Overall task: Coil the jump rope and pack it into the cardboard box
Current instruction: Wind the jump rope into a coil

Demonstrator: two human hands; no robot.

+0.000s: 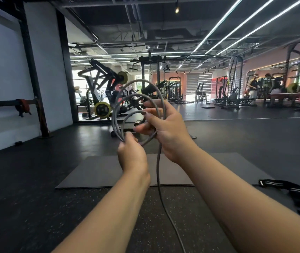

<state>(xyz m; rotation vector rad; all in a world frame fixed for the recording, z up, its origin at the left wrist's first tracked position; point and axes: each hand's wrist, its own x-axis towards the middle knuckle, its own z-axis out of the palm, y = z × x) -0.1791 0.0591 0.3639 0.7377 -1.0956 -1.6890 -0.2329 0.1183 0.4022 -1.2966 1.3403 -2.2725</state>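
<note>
A grey jump rope (116, 106) is held up in front of me in about three loops. My left hand (132, 157) pinches the bottom of the loops from below. My right hand (165, 128) sits on the right side of the coil, its fingers spread across and through the loops. One free strand of the rope hangs from the hands down toward the bottom edge of the view. No cardboard box is in view, and the rope's handles are hidden.
A dark grey mat (100, 170) lies on the black rubber floor below my hands. Black straps with white stripes (282, 187) lie at the right. Weight machines (101, 94) and racks stand beyond, a white wall at the left, and a person far right.
</note>
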